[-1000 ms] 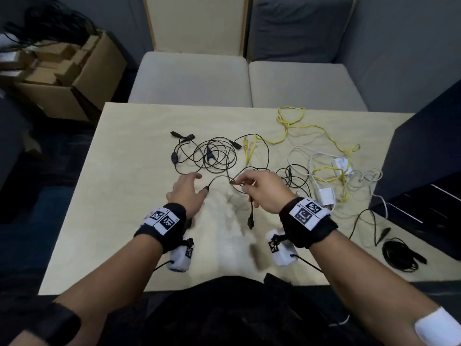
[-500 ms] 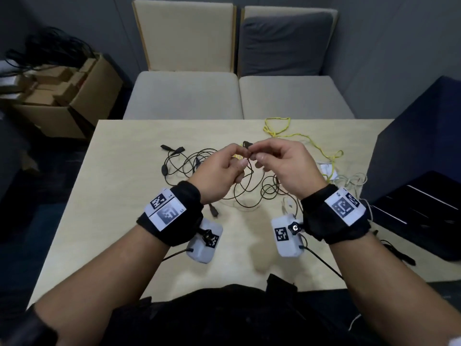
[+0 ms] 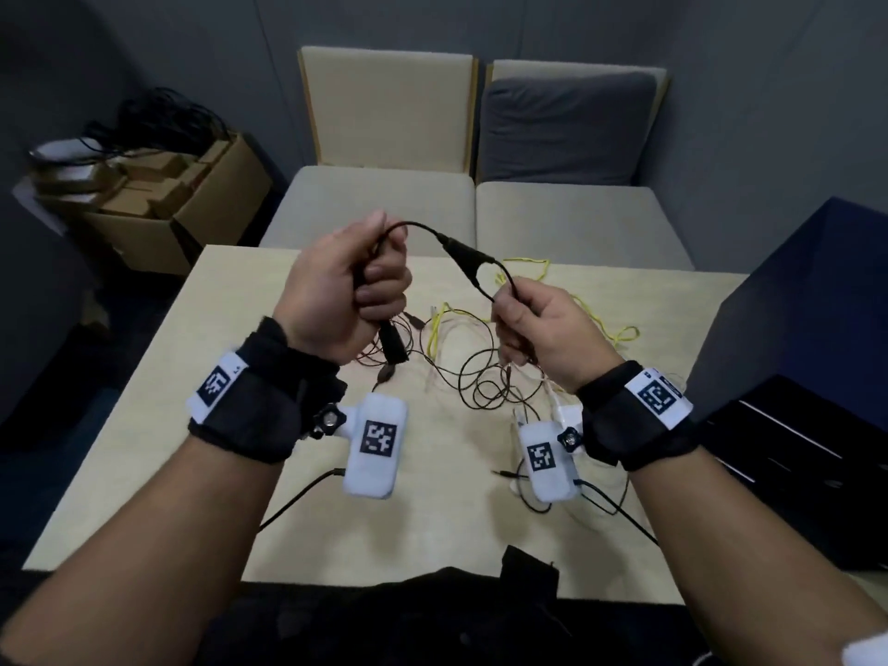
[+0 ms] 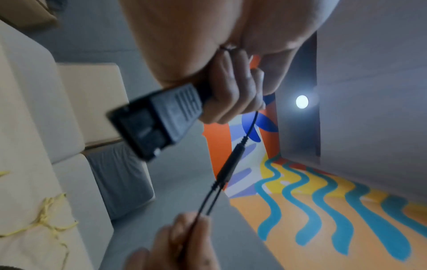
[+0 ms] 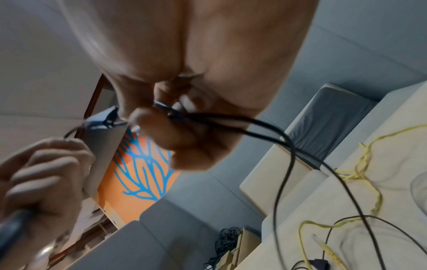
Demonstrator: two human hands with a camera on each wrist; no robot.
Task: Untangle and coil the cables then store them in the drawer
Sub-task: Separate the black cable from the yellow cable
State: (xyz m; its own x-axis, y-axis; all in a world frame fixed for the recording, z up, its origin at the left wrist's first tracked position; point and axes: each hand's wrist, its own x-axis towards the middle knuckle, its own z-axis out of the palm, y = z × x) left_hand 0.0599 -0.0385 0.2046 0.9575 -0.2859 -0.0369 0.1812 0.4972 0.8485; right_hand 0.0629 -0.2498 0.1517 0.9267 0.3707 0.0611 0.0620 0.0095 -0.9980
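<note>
A black cable with a Y-shaped splitter is held up between both hands above the table. My left hand grips one end in a fist, and the black plug sticks out below the curled fingers. My right hand pinches the two thin strands just past the splitter. The rest of the black cable hangs into a tangle on the table, mixed with a yellow cable and white cables.
A dark blue cabinet stands at the table's right side. Beyond the far edge is a beige sofa. A cardboard box with more black cables sits on the floor at the left.
Both hands have lifted off the table with the black cable and drawn apart. The left hand now grips the plug end in a fist, and the splitter is stretched between the hands.
</note>
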